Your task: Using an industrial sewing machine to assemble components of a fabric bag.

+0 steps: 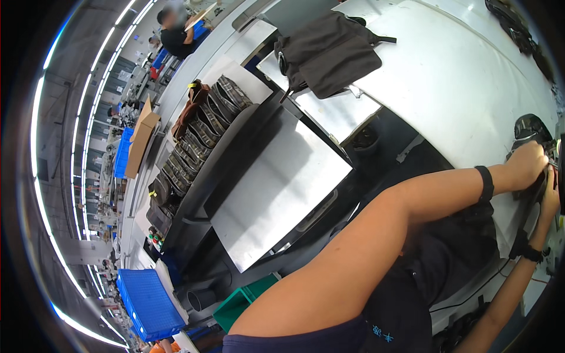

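At the far right, my left hand (525, 166) is closed on a dark camouflage bag piece (527, 126) at the edge of the white worktop (424, 88); a black band circles that wrist. Just beside it, my right hand (551, 191) reaches up from below with bent fingers near the piece's right side; what they grip is too small and too near the picture's rim to make out. A dark strap or band is on the right wrist. A black bag (332, 56) lies flat at the top of the worktop.
A row of camouflage pouches (194, 144) stands on a ledge left of a metal plate (279, 194). Lower left are a blue crate (150, 303) and a green bin (235, 306). A cardboard box (141, 138) stands farther left. A co-worker (176, 41) works at the top left.
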`<state>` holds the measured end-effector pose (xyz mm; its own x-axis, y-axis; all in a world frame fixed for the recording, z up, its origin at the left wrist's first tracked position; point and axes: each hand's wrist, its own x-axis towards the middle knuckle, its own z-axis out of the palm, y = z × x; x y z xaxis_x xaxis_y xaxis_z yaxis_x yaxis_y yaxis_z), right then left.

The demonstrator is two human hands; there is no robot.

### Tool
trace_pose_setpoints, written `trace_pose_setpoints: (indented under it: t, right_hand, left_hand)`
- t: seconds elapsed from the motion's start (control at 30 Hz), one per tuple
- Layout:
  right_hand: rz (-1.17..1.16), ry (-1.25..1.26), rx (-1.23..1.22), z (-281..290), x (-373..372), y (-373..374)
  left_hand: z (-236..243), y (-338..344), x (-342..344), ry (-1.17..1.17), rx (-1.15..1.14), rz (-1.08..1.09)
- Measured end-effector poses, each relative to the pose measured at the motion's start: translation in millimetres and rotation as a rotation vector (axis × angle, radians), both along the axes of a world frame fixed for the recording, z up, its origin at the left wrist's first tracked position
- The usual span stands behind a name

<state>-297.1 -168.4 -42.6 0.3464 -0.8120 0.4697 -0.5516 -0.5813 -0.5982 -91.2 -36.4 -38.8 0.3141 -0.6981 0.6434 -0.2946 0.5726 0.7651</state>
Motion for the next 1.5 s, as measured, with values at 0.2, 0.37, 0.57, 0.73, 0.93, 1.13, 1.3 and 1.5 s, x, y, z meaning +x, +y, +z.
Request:
trace_pose_setpoints:
  t: [0.2,0.37,0.57,0.73,0.93,1.13,1.3,1.5]
  right_hand:
    - [0.004,-0.023,-0.109,31,44,58]
    - [-0.035,-0.238,-0.048,42,70,88]
    - [-0.174,-0.377,-0.037,43,87,101]
    - [-0.131,-0.523,0.187,53,83,104]
    - [-0.037,-0.42,0.334,62,73,112]
    - [-0.012,-0.523,0.313,60,80,109]
    - [-0.061,-0.632,0.284,57,84,108]
    - [-0.11,-0.452,0.19,58,83,109]
  left_hand:
    - [7,-11,25,0.123,0.184,-0.135]
    - [22,6,61,0.23,0.555,-0.53]
    - [50,18,51,0.257,0.67,-0.462]
    - [45,15,49,0.21,0.631,-0.462]
    - [34,16,50,0.239,0.533,-0.515]
    - [30,19,49,0.234,0.474,-0.514]
    - [38,29,34,0.009,0.346,-0.245]
    - [67,33,36,-0.441,0.407,-0.058]
